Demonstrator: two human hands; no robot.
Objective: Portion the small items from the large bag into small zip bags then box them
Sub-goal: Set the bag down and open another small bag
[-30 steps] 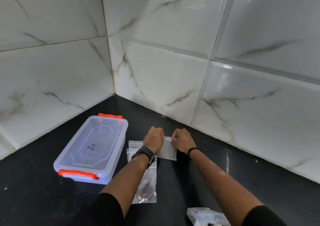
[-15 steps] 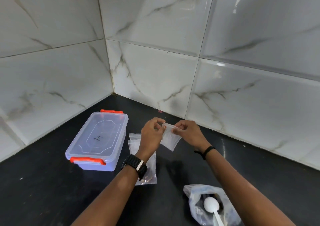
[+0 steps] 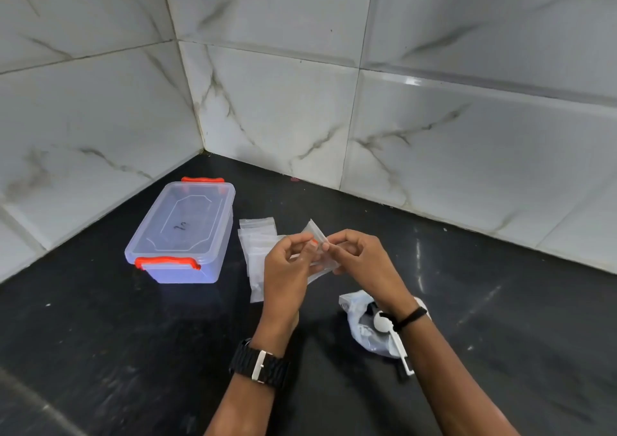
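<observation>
I am pinching an empty zip bag [image 3: 317,240] between both hands, left hand [image 3: 288,268] and right hand [image 3: 359,258], lifting it off the tabletop [image 3: 100,335] so its mouth can open. The big bag [image 3: 364,328] is waiting under my right wrist, the box [image 3: 183,231] left of my hands.

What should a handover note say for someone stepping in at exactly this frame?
Left hand and right hand both pinch the mouth of one small zip bag, held above the counter; it looks empty.
Spare zip bags lie stacked beside the lidded box.
The large bag, with a white spoon in it, lies under the right wrist.
Done: bag picked.
Left: open, fill, seal, box.
</observation>
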